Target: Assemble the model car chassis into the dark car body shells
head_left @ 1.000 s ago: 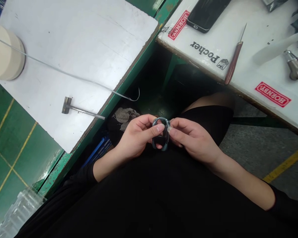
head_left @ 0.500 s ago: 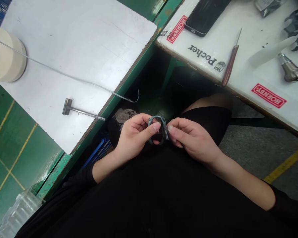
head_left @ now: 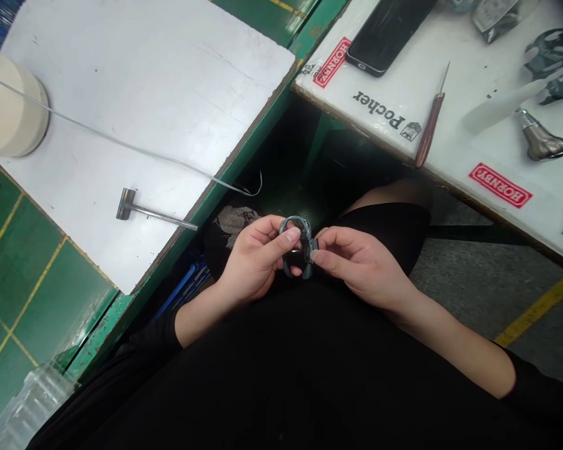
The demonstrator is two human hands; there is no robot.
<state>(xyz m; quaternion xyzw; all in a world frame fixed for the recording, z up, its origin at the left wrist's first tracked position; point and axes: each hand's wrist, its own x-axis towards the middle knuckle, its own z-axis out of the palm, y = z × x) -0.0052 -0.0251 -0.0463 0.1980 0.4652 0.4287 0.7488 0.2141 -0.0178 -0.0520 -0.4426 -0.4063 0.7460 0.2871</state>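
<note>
A small grey ring-shaped plastic part (head_left: 296,221) is held over my lap, between my two hands. My left hand (head_left: 256,256) grips its left side, with the thumb across the ring's opening and fingers curled behind. On its right side, my right hand (head_left: 356,259) pinches the edge between thumb and forefinger, where a small dark piece (head_left: 313,245) sits against the ring. Whether that piece is separate from the ring I cannot tell. The fingertips behind the ring are partly hidden.
On the left white board (head_left: 169,75) lie a small metal hammer (head_left: 154,214) and a cream spool (head_left: 12,106) with a thin grey cord (head_left: 145,150). On the right table are a phone (head_left: 385,37), an awl (head_left: 430,128), a metal-handled tool (head_left: 542,137) and grey parts (head_left: 551,56).
The ring has turned slightly in my hands, so its opening shows more. My right thumb and forefinger have shifted along its right edge. The view has moved a little.
</note>
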